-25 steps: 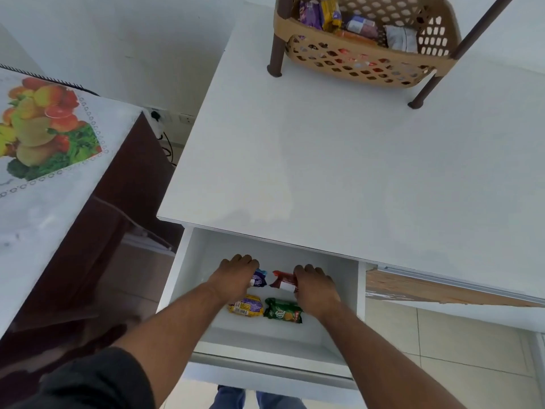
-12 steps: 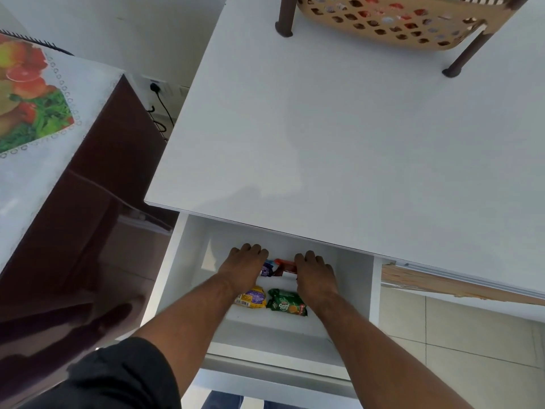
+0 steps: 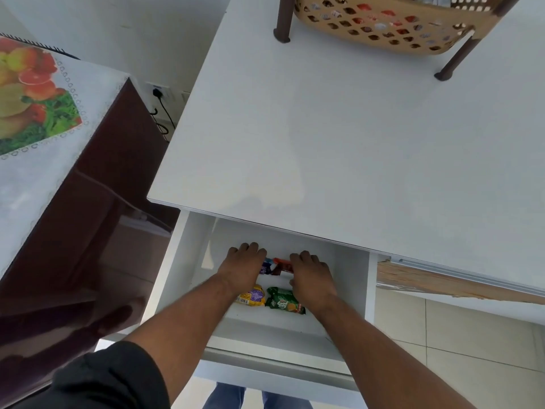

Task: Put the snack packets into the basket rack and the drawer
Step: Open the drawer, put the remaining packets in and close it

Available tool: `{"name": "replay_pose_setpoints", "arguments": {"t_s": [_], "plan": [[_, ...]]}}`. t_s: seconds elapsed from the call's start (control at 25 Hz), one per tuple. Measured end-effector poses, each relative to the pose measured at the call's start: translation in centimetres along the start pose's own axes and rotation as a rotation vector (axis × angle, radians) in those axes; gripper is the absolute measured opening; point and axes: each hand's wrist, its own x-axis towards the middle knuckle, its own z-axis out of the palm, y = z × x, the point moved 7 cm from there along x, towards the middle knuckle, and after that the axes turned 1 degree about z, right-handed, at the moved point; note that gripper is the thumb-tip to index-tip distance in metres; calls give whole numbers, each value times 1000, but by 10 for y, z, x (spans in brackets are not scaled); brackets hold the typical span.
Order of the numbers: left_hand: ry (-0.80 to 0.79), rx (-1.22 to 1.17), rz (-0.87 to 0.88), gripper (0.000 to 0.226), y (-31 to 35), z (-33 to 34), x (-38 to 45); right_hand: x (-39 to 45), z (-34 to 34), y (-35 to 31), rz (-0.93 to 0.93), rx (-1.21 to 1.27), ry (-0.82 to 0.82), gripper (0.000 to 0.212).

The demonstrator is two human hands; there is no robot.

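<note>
The white drawer (image 3: 182, 261) stands pulled out under the white table (image 3: 339, 143). Both my hands reach into its back part. My left hand (image 3: 243, 268) has its fingers curled down on a blue packet (image 3: 267, 267), which sticks out at the thumb side. My right hand (image 3: 312, 276) curls over a red packet (image 3: 281, 263) the same way. Nearer to me, a yellow packet (image 3: 252, 297) and a green biscuit packet (image 3: 284, 301) lie side by side on the drawer floor. The tan basket rack (image 3: 383, 31) stands at the table's far end, with packets showing through its holes.
The rack's brown legs (image 3: 283, 25) rest on the table top. A dark brown cabinet (image 3: 97, 216) with a fruit-print cover (image 3: 32, 95) stands close on the left. A wall socket with a plugged cable (image 3: 157, 93) sits behind it. Tiled floor (image 3: 457, 335) lies to the right.
Both hands have slid a little deeper into the drawer and closer together, with the blue and red packets. My view has dipped, so less of the basket shows.
</note>
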Motion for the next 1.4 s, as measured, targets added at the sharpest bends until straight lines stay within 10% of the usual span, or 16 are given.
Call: {"name": "replay_pose_setpoints", "arguments": {"t_s": [0.24, 0.56, 0.92, 1.4], "plan": [[137, -160, -13, 30, 18, -52, -41, -58, -81, -43, -211, 83, 338, 22], [288, -1250, -210, 15, 35, -87, -203, -90, -236, 9, -142, 214, 882, 19], [-339, -1964, -791, 37, 63, -4, -288, -12, -226, 98, 284, 186, 617, 54], [-77, -2562, -764, 54, 75, -32, -221, 4, -220, 107, 334, 123, 589, 69]]}}
